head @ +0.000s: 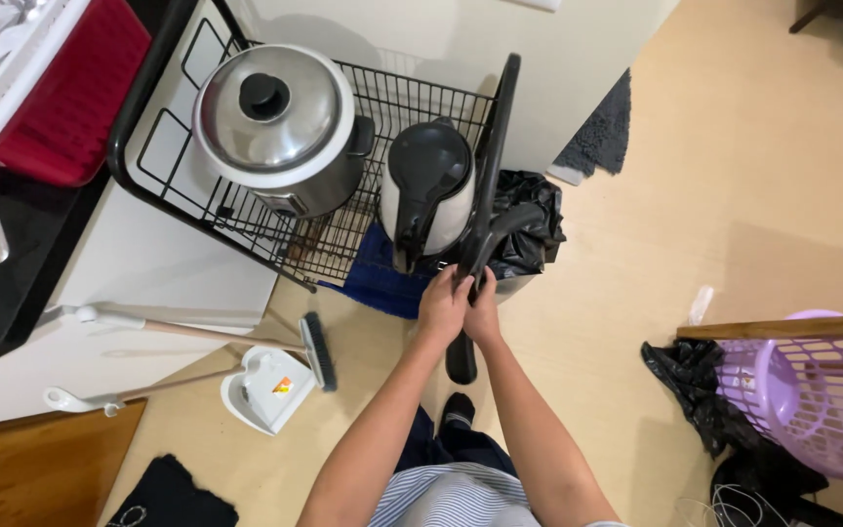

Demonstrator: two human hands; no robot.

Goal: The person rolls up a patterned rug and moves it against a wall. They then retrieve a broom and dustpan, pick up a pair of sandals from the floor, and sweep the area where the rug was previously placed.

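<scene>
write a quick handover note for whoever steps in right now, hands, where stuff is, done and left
Left hand and right hand: both closed around the black handle bar of the wire cart, at its near end.
On the cart: a steel rice cooker with its lid on, and an electric kettle beside it, both upright.
Around it: black bag behind the handle, blue cloth under the cart's near edge, broom and dustpan on the floor to the left, purple basket to the right.
Done: both hands have a grip. Left: cannot tell from this view.
</scene>
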